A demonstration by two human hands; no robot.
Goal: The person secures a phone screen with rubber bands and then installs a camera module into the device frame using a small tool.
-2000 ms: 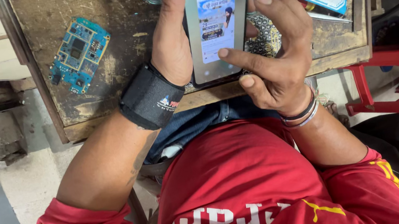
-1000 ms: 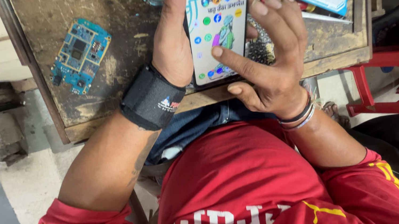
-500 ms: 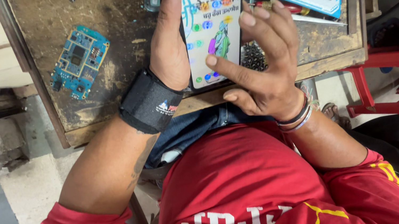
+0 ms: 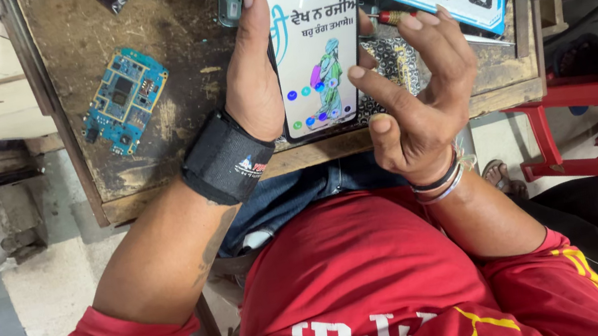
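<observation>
Over the desk, your left hand grips the phone; screen changed; right hand lifted off, fingers loose, empty.

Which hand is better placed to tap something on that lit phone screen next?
Probably the right hand. Its fingers are spread and free, with the thumb tip at the phone screen's edge. The left hand, wearing a black wrist wrap, grips the phone's side and seems busy holding it above the wooden table.
</observation>
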